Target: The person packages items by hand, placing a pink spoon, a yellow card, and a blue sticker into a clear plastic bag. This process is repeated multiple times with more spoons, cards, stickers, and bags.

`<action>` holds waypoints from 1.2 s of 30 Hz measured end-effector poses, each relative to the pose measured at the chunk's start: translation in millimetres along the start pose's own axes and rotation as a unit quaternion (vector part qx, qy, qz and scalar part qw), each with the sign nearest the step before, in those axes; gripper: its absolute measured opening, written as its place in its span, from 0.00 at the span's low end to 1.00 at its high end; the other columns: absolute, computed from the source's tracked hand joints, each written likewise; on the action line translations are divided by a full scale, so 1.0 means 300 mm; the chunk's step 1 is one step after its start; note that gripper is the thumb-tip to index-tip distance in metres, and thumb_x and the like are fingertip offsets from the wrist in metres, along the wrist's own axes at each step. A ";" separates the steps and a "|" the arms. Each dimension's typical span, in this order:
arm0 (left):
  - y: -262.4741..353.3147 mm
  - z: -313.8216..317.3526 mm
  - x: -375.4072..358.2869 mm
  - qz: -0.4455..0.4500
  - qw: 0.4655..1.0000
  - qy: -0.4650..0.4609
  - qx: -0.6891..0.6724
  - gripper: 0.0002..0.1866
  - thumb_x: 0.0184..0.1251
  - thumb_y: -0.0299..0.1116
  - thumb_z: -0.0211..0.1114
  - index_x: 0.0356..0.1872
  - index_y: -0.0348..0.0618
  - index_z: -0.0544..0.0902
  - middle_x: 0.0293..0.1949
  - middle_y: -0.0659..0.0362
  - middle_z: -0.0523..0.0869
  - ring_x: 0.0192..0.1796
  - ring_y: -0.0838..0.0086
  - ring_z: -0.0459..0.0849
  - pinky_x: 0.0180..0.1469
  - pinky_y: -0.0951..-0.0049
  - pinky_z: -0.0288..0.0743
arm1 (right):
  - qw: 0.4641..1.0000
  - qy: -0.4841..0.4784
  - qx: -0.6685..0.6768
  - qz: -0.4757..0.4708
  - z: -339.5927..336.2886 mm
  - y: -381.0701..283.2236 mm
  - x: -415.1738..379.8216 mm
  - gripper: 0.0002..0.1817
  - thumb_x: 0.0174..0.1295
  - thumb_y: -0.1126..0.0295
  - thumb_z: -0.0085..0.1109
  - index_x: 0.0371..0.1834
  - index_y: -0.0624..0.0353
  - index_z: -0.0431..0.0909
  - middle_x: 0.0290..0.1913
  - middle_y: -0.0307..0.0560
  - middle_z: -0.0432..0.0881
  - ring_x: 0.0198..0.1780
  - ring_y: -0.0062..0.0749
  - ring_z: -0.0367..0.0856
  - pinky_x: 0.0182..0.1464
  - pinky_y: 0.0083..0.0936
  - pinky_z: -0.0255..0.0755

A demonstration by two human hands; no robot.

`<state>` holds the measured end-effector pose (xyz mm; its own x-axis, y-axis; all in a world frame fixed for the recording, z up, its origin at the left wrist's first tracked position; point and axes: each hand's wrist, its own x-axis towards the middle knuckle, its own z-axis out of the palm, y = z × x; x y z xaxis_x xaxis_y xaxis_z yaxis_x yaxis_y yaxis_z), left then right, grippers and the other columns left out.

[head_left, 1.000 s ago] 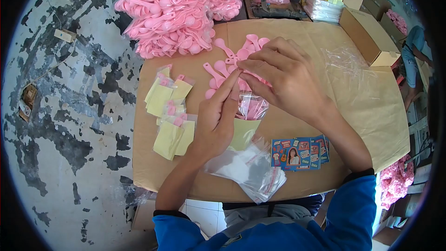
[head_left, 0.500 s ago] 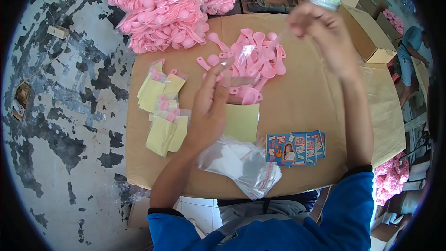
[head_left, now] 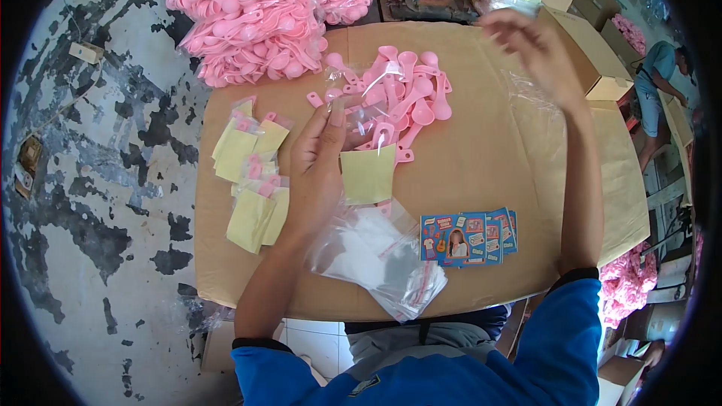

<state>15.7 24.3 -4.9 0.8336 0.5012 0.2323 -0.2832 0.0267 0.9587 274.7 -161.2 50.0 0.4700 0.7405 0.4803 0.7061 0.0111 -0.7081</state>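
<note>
My left hand [head_left: 322,154] pinches the upper edge of a clear plastic bag [head_left: 366,114] between thumb and fingers. A pale yellow card [head_left: 368,176] hangs in the lower part of this bag, and a bit of pink shows under its bottom edge. Behind the bag lies a loose pile of pink plastic spoons [head_left: 421,109]. My right hand [head_left: 530,53] is raised at the far right of the table, slightly blurred, with its fingers apart. Below it is a thin clear plastic strip [head_left: 532,92], apart from the fingers.
Filled bags with yellow cards [head_left: 248,218] lie left. Flat clear bags [head_left: 380,259] and blue printed cards [head_left: 460,240] lie near me. Large sacks of pink spoons [head_left: 256,15] stand at the back left, a cardboard box [head_left: 590,53] at the right. Another person [head_left: 654,90] sits far right.
My right hand has parted its fingers and let go of the clear strip, which is now below it. My left hand has tilted the bag with the yellow card and shifted it slightly left and up.
</note>
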 end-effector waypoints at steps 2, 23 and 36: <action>0.003 0.012 -0.007 0.001 1.000 0.009 -0.024 0.20 0.80 0.41 0.42 0.61 0.38 0.70 0.55 0.49 0.81 0.50 0.69 0.84 0.50 0.74 0.80 | 0.985 -0.136 0.106 0.005 0.165 -0.117 -0.045 0.13 0.65 0.71 0.54 0.51 0.60 0.78 0.39 0.42 0.82 0.40 0.23 0.79 0.46 0.22 0.72; 0.026 -0.031 -0.006 -0.013 0.999 -0.021 0.031 0.19 0.77 0.37 0.51 0.63 0.38 0.72 0.50 0.55 0.83 0.47 0.78 0.83 0.46 0.79 0.79 | 0.947 -0.146 0.279 0.067 0.423 -0.203 -0.092 0.14 0.67 0.69 0.57 0.54 0.59 0.80 0.40 0.41 0.85 0.38 0.15 0.79 0.43 0.16 0.74; 0.051 -0.131 0.025 0.067 0.985 -0.142 0.077 0.12 0.68 0.21 0.54 0.50 0.36 0.79 0.45 0.59 0.83 0.46 0.79 0.82 0.45 0.80 0.75 | 0.958 -0.145 0.228 -0.102 0.393 -0.146 -0.090 0.17 0.58 0.86 0.50 0.45 0.60 0.85 0.43 0.42 0.86 0.43 0.23 0.80 0.46 0.21 0.74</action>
<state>-0.9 62.5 5.0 0.8984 0.2294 0.3746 -0.3431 -0.1659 0.9245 168.6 -102.5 6.9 0.1346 0.8465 0.5151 0.4324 0.4175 -0.7992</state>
